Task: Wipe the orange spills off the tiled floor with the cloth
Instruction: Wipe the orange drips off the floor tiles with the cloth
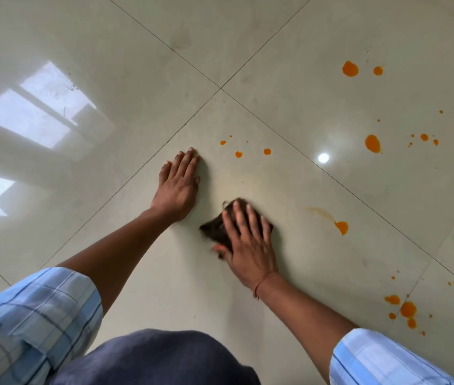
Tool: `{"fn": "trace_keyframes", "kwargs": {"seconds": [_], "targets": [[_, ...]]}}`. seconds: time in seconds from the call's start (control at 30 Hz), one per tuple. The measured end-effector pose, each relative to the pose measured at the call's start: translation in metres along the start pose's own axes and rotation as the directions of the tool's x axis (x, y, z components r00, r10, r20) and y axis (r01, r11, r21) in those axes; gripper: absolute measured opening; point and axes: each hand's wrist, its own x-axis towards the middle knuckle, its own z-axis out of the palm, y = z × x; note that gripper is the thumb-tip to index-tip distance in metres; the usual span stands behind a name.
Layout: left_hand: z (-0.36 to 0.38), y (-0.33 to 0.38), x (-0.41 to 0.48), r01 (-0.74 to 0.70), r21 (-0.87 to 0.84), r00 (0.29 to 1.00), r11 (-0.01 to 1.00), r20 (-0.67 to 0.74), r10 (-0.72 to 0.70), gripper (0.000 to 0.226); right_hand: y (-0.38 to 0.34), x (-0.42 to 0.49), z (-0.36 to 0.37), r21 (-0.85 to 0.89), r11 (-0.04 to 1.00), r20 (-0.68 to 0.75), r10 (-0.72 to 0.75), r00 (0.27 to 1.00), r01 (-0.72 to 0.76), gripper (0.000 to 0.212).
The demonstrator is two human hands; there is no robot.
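The right hand (248, 240) presses flat, fingers spread, on the dark cloth (214, 229) on the near tile; the left hand (177, 187) lies open on the floor (109, 65). Spills (341, 227) remain right and far; firm overlapping strokes toward them would serve best.

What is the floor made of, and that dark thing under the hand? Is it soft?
The floor looks like glazed ceramic or polished stone tile: glossy, mirroring a window, with thin joint lines. The cloth under the right hand looks like soft dark fabric, bunched with a frayed edge, though blurred.
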Motion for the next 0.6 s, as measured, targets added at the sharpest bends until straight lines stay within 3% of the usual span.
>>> {"fn": "trace_keyframes", "kwargs": {"seconds": [0.07, 0.1, 0.2, 0.23, 0.33, 0.4, 0.47, 0.53, 0.6], "targets": [[-0.002, 0.002, 0.0, 0.008, 0.0, 1.0, 1.0, 0.007, -0.008, 0.055, 0.012, -0.005, 0.001, -0.008, 0.989, 0.01, -0.15, 0.989, 0.15, 0.075], [-0.002, 0.002, 0.0, 0.015, 0.003, 1.0, 1.0, 0.01, -0.015, 0.055, 0.019, 0.004, 0.0, -0.008, 0.99, 0.013, -0.138, 0.99, 0.138, 0.075], [-0.002, 0.004, 0.001, 0.024, 0.02, 1.0, 0.999, 0.016, -0.025, 0.055, 0.012, 0.033, -0.007, 0.045, 0.981, -0.001, 0.192, 0.981, -0.191, 0.074], [-0.002, 0.003, 0.001, 0.023, 0.028, 1.0, 0.999, 0.019, -0.024, 0.055, 0.004, 0.032, -0.007, 0.061, 0.979, 0.009, 0.194, 0.981, -0.194, 0.075], [-0.003, 0.0, -0.001, 0.003, 0.051, 1.0, 0.999, 0.028, -0.005, 0.057, -0.002, -0.002, -0.001, 0.039, 0.996, 0.033, -0.088, 0.996, 0.086, 0.078], [-0.003, -0.001, -0.001, -0.001, 0.065, 1.0, 0.998, 0.023, 0.0, 0.059, 0.028, -0.001, -0.005, 0.043, 0.992, 0.03, -0.122, 0.992, 0.12, 0.079], [0.0, -0.001, 0.0, -0.007, 0.066, 1.0, 0.998, 0.028, 0.005, 0.059, 0.059, 0.029, -0.011, 0.015, 0.995, 0.0, 0.095, 0.995, -0.095, 0.079], [0.002, -0.002, -0.002, -0.009, 0.075, 1.0, 0.997, 0.02, 0.008, 0.058, 0.08, 0.076, -0.022, 0.047, 0.946, -0.007, 0.32, 0.947, -0.32, 0.079], [0.006, -0.004, -0.001, -0.008, 0.093, 1.0, 0.996, 0.009, 0.007, 0.058, 0.076, 0.124, -0.023, 0.092, 0.906, -0.014, 0.416, 0.909, -0.413, 0.078]]}}
